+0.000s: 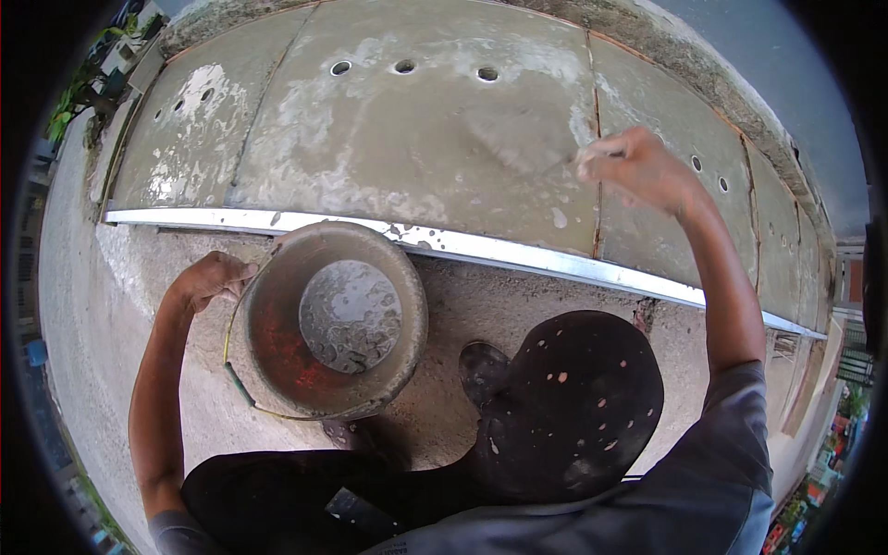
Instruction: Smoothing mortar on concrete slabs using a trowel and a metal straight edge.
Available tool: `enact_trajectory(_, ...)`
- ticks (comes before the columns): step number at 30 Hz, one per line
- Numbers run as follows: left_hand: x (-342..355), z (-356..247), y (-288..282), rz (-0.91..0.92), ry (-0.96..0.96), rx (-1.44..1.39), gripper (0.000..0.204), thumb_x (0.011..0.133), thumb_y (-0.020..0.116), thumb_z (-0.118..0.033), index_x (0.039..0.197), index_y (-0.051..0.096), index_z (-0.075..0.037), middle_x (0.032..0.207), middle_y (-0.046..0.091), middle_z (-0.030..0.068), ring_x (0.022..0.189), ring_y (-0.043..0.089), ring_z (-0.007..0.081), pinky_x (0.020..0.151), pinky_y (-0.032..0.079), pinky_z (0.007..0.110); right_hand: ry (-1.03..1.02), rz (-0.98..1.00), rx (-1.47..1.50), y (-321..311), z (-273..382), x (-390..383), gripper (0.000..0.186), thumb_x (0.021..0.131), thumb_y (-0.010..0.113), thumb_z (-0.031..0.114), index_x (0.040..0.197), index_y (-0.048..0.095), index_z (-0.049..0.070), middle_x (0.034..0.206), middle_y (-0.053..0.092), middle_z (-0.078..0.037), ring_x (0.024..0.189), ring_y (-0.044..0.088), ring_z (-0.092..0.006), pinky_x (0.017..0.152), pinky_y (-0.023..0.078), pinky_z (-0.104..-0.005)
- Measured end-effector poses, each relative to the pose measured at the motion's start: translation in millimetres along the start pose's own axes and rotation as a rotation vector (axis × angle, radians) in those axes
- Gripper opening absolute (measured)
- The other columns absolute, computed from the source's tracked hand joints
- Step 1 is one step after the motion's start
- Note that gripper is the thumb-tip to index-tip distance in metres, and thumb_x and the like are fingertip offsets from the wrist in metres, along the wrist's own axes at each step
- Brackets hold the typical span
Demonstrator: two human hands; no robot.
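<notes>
My left hand (217,279) is closed on the left rim of a bucket (407,268), which is tilted so that I look into it. Wet grey cement slurry (356,319) lies at its bottom, and reddish stains mark the inner wall. Over the wet cement slab (398,129), my right hand (638,171) is closed on what looks like a trowel (523,139). Its blade is smeared by motion and blends with the grey surface, so I cannot tell whether it touches. The bucket's wire handle (229,356) with a green grip hangs on its left side.
A shiny metal edge strip (518,254) runs along the slab's near side, spattered with cement. Thin dividers (593,92) split the slab, and several round holes (404,67) pierce it. My dark-trousered knee (583,398) is bent beside the bucket. Plants (65,111) stand far left.
</notes>
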State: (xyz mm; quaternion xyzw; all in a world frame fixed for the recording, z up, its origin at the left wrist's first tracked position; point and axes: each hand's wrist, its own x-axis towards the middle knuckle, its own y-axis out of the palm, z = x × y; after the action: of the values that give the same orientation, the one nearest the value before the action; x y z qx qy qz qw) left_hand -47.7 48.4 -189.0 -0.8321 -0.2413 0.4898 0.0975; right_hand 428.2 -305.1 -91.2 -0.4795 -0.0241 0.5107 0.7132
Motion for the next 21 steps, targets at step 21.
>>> enact_trajectory(21, 2.5, -7.0, 4.4, 0.024, -0.013, -0.064, 0.033, 0.083, 0.081, -0.036, 0.071, 0.069, -0.008, 0.065, 0.061, 0.0009, 0.058, 0.054, 0.0125, 0.059, 0.044, 0.028, 0.094, -0.328, 0.084, -4.0, -120.9, 144.8, 0.04, 0.088, 0.065, 0.036, 0.075, 0.065, -0.002, 0.064, 0.062, -0.01, 0.052, 0.061, -0.0196, 0.052, 0.05, -0.0361)
